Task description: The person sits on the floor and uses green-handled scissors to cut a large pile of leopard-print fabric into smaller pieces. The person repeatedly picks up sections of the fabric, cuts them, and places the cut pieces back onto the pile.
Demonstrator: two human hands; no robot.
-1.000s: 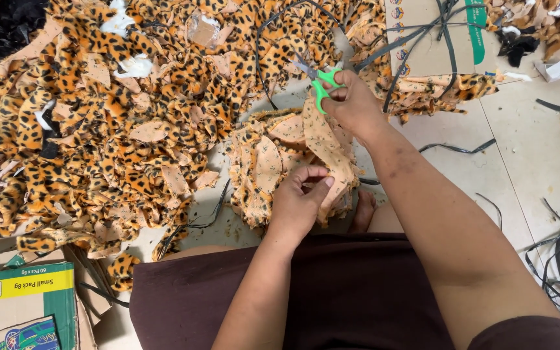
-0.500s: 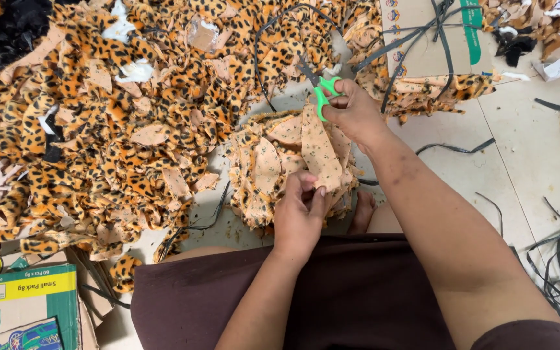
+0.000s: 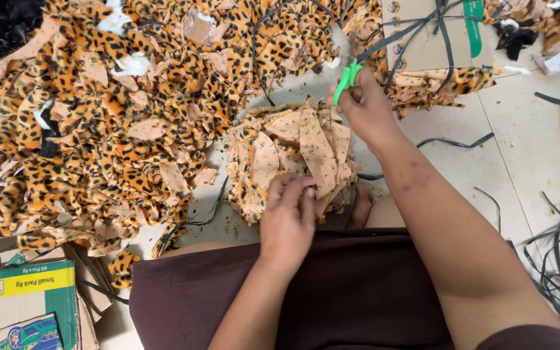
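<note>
Since the earlier frame left hand [image 3: 288,217] slid lower on the strip [image 3: 317,152] — fingers pinching its near end, long axis toward scissors [image 3: 346,79] gripped in right hand [image 3: 365,107], upper centre.

The right hand [image 3: 365,107] hides most of the green scissors [image 3: 345,79], blades blurred. The cardboard box [image 3: 21,304] is cut off at the bottom-left corner.

Two hands show, the left [image 3: 288,217] near and the right [image 3: 364,107] farther, with one green scissors [image 3: 346,79], two cardboard boxes, one near left [image 3: 21,304] and one far right [image 3: 422,32], and uncountably many leopard-print scraps [image 3: 98,129].
</note>
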